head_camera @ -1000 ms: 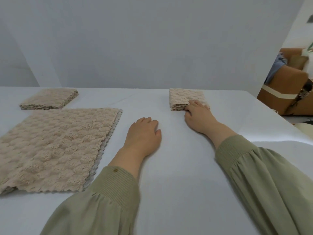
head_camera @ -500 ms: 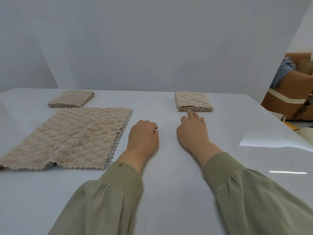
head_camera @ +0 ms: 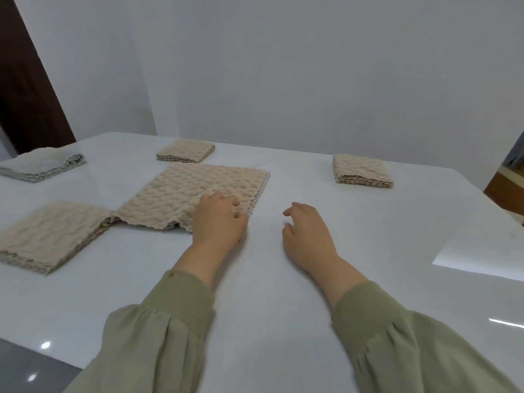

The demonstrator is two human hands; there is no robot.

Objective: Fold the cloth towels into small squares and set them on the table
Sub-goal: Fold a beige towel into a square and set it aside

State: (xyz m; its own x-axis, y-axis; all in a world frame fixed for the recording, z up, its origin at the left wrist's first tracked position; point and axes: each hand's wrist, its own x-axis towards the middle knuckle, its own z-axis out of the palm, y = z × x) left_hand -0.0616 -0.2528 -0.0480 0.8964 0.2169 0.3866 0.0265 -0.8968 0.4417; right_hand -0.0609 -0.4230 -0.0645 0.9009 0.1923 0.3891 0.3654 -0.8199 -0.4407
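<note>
Head: folded squares (head_camera: 361, 173) flanking flat towel (head_camera: 198, 194)

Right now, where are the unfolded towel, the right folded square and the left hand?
unfolded towel (head_camera: 195, 188): head view, centre.
right folded square (head_camera: 360, 169): head view, top face.
left hand (head_camera: 217, 226): head view, back.

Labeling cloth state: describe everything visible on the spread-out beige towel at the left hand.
The towel is beige, bumpy terry-like cloth with a pale scalloped edge. It lies spread flat on the table, its near edge slightly rumpled. The left hand covers its near right corner, fingers curled as if pinching it. Its near left corner meets a folded pile.
</note>
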